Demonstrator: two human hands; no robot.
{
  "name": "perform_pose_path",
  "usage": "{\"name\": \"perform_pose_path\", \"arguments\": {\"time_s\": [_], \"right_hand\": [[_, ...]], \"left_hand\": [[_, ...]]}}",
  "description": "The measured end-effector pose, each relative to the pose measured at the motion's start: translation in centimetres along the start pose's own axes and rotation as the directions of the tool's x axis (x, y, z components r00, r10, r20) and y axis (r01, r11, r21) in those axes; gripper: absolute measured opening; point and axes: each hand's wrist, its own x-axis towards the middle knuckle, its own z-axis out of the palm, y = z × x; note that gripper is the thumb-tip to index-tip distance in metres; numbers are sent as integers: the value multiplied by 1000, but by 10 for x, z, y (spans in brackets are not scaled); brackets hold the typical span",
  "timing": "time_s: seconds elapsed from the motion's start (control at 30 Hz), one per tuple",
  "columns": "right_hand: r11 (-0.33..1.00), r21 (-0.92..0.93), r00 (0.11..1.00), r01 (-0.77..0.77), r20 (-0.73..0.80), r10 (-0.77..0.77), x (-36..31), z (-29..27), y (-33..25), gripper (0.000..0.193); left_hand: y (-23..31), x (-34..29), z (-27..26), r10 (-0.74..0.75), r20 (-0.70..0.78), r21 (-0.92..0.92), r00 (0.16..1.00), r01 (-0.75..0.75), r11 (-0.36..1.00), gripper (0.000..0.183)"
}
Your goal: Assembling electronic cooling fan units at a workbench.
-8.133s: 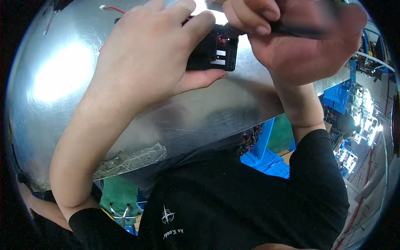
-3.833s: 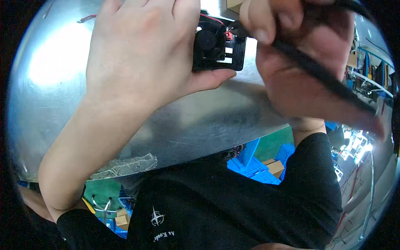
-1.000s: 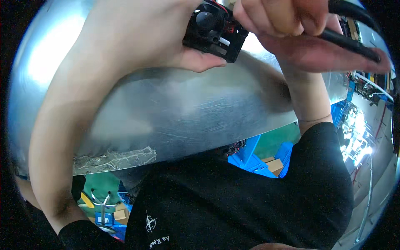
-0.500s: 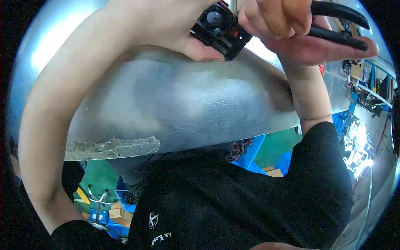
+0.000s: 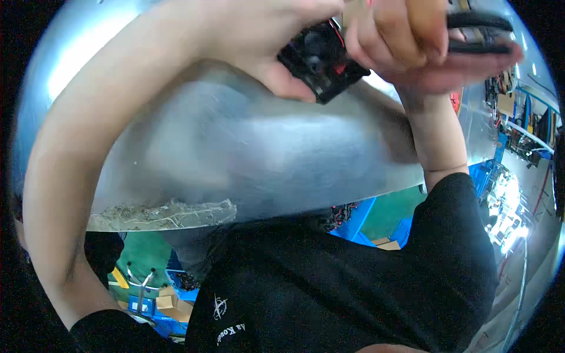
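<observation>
My left hand (image 5: 259,44) grips a small black housing (image 5: 323,67) by its edge, with the thumb along the near left side. A round fan-like part and thin red wire show on the housing, blurred by motion. Close against its right side is my right hand (image 5: 406,38), with its fingers curled. Two black handles, like those of pliers (image 5: 479,22), stick out to the right from that hand. The tool's working end is hidden behind my fingers. Both hands are above the far part of a shiny metal tabletop (image 5: 276,159).
Clear, wrinkled tape (image 5: 168,215) covers part of the table's near edge. Below the table are a blue bin (image 5: 355,220), a cardboard box (image 5: 173,307) and a green floor (image 5: 147,253). Shelves with assorted items stand at the far right.
The black housing and my left hand have shifted slightly right and nearer. The housing has tilted. The two black handles in my right hand have come closer together.
</observation>
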Motion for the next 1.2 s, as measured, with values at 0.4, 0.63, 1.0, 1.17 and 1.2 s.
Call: {"name": "perform_pose_path", "arguments": {"time_s": [0.4, 0.63, 1.0, 1.17, 1.2], "right_hand": [[921, 70, 889, 384, -299, -348, 8, 2, -22, 95], [907, -226, 896, 355, -195, -399, -7, 0, 4, 58], [948, 244, 973, 204, 52, -223, 18, -25, 12, 31], [958, 213, 971, 191, 101, -216, 25, -24, 13, 31], [961, 203, 970, 188, 112, -214, 26, -23, 12, 31]], "left_hand": [[38, 8, -7, -211, 64, 132, 975, 202, 971, 76], [94, 5, -11, -633, 37, 271, 774, 602, 751, 82], [100, 19, -13, -534, -13, 400, 845, 494, 772, 90], [101, 23, -17, -579, 31, 332, 815, 538, 775, 90], [101, 24, -19, -580, 28, 330, 814, 540, 774, 90]]}}
